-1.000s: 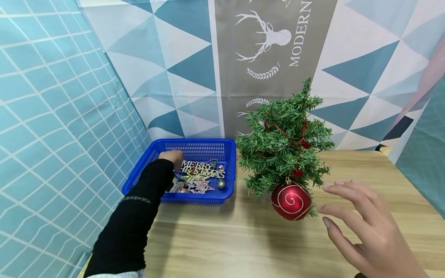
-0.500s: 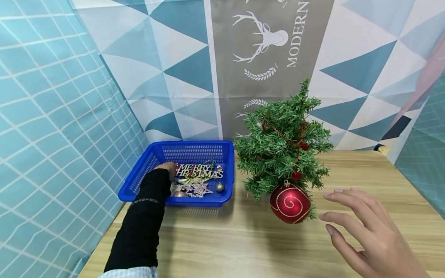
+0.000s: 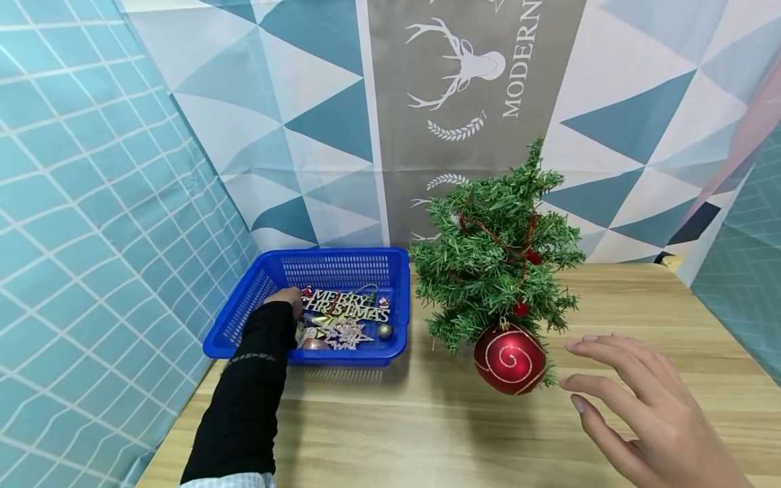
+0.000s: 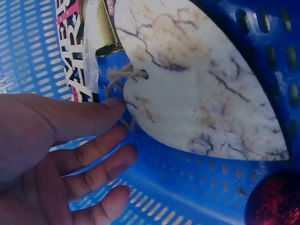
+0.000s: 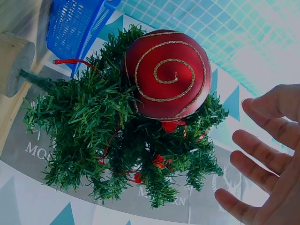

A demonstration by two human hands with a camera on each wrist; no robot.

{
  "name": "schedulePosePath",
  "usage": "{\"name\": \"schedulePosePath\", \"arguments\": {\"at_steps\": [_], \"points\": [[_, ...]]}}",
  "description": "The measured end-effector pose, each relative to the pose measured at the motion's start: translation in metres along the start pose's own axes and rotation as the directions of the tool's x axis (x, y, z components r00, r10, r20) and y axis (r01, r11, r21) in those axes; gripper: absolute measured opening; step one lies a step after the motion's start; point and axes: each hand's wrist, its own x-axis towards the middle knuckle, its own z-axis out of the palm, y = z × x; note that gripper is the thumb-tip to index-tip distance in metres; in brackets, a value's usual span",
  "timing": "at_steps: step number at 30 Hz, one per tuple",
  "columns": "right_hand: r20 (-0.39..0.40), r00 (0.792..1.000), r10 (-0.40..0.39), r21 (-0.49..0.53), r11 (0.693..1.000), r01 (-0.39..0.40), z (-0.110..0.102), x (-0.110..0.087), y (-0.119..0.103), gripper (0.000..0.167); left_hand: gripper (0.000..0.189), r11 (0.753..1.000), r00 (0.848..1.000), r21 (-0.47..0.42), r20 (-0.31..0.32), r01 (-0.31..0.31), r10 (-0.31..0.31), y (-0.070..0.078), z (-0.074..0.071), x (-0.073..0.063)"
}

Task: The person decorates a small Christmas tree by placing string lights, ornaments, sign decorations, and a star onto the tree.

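As our left hand (image 3: 287,300) is settling lower in the basket (image 3: 335,253), its fingers (image 4: 96,147) are pinching twine (image 4: 133,73) on the marbled ornament (image 4: 201,93) just beyond them, seemingly securing it; our right hand (image 3: 649,403) is staying loosely spread.

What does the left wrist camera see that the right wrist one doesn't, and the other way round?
Only left wrist: the left hand by the twine of a marbled ornament, a letter sign, and part of a shiny red ball.

Only right wrist: the right hand, the green tree, its wooden base, the big red swirl ball and the patterned backdrop.

Both: the blue basket.
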Motion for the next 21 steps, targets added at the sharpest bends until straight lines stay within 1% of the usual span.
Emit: {"name": "schedulePosePath", "arguments": {"at_steps": [3,5,6,8,9,10,12,13,14,16,18,19,20,21], "points": [[-0.005,1.000,-0.010,0.011,1.000,0.010,0.002,-0.001,0.000,0.038,0.031,0.999,0.999,0.030,-0.037,-0.022,0.023,0.000,-0.003,-0.005],[-0.003,1.000,-0.009,0.013,1.000,0.009,0.002,-0.001,0.000,0.038,0.025,0.998,0.998,0.045,-0.031,-0.050,0.051,0.003,-0.008,-0.005],[0.006,1.000,-0.001,0.010,1.000,0.000,0.002,-0.001,0.000,0.038,0.017,0.996,0.997,0.053,-0.011,-0.076,0.077,0.006,-0.011,-0.004],[0.017,1.000,0.006,0.008,1.000,-0.006,0.001,-0.002,-0.001,0.039,0.014,0.990,0.989,0.029,0.052,-0.138,0.137,0.013,-0.018,-0.005],[0.022,1.000,0.010,0.008,1.000,-0.010,0.001,-0.001,-0.002,0.039,0.012,0.987,0.982,0.006,0.104,-0.162,0.160,0.018,-0.021,-0.007],[0.024,1.000,0.008,0.009,1.000,-0.009,0.001,-0.001,-0.003,0.039,0.011,0.984,0.969,-0.021,0.169,-0.179,0.181,0.024,-0.024,-0.010],[0.025,1.000,0.004,0.014,1.000,-0.004,0.001,0.000,-0.004,0.039,0.014,0.976,0.929,-0.065,0.299,-0.209,0.219,0.035,-0.029,-0.019],[0.025,1.000,0.002,0.016,1.000,-0.002,0.000,0.001,-0.004,0.039,0.023,0.976,0.910,-0.062,0.353,-0.211,0.219,0.040,-0.031,-0.025],[0.025,1.000,-0.001,0.018,1.000,0.000,0.000,0.002,-0.004,0.039,0.025,0.975,0.885,-0.025,0.414,-0.223,0.213,0.044,-0.033,-0.028],[0.025,1.000,-0.004,0.023,1.000,0.003,0.000,0.003,-0.005,0.039,0.029,0.963,0.823,0.064,0.535,-0.262,0.189,0.051,-0.034,-0.031],[0.024,1.000,-0.007,0.026,1.000,0.006,0.001,0.003,-0.006,0.039,0.029,0.949,0.779,0.147,0.612,-0.278,0.134,0.057,-0.035,-0.031],[0.020,1.000,-0.012,0.029,1.000,0.011,0.000,0.003,-0.006,0.038,0.028,0.938,0.759,0.191,0.644,-0.289,0.102,0.059,-0.035,-0.031],[0.014,1.000,-0.018,0.033,0.999,0.018,0.000,0.003,-0.006,0.038,0.027,0.924,0.741,0.231,0.667,-0.304,0.077,0.061,-0.035,-0.031],[0.014,1.000,-0.019,0.033,0.999,0.019,0.000,0.003,-0.006,0.038,0.026,0.921,0.732,0.256,0.679,-0.294,0.045,0.063,-0.034,-0.031]]}}
